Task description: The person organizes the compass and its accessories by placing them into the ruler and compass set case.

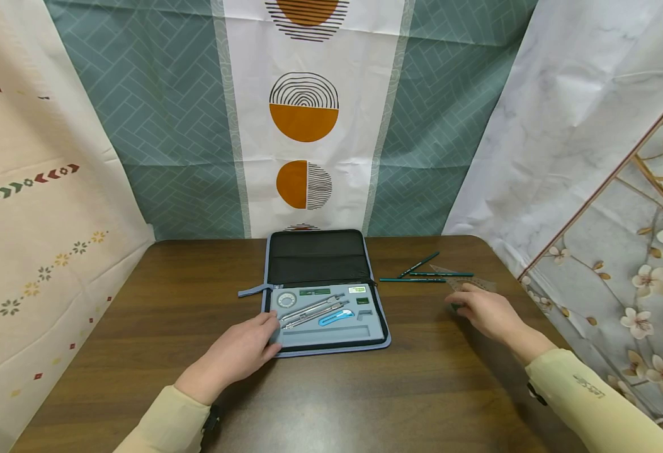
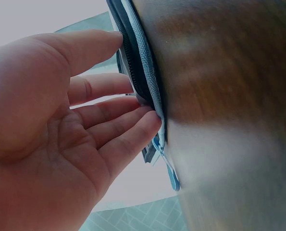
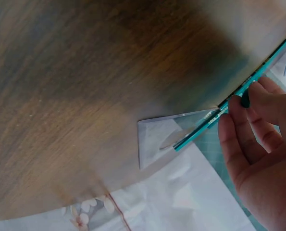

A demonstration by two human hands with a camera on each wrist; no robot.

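Observation:
A zip-up stationery case (image 1: 385,327) lies unfolded on the table, its grey tray holding a compass (image 1: 314,308), a light-blue cutter (image 1: 337,317), a round white tape-like ring (image 1: 287,300) and small green-and-white pieces. My left hand (image 1: 243,349) rests at the case's near left corner, fingers and thumb touching its zipped edge (image 2: 145,57) with the fingers fairly straight. Over the table to the right, my right hand (image 1: 490,313) pinches a small dark green piece (image 3: 245,99) between thumb and fingers. Most of that piece is hidden, so its kind is unclear.
Several green pencils (image 1: 413,280) lie right of the case, one at a slant. A clear set square (image 1: 481,284) lies beside them, partly behind my right hand. A zip pull strap (image 1: 252,291) sticks out left of the case. Hanging cloths (image 1: 184,126) surround the wooden table (image 1: 331,402).

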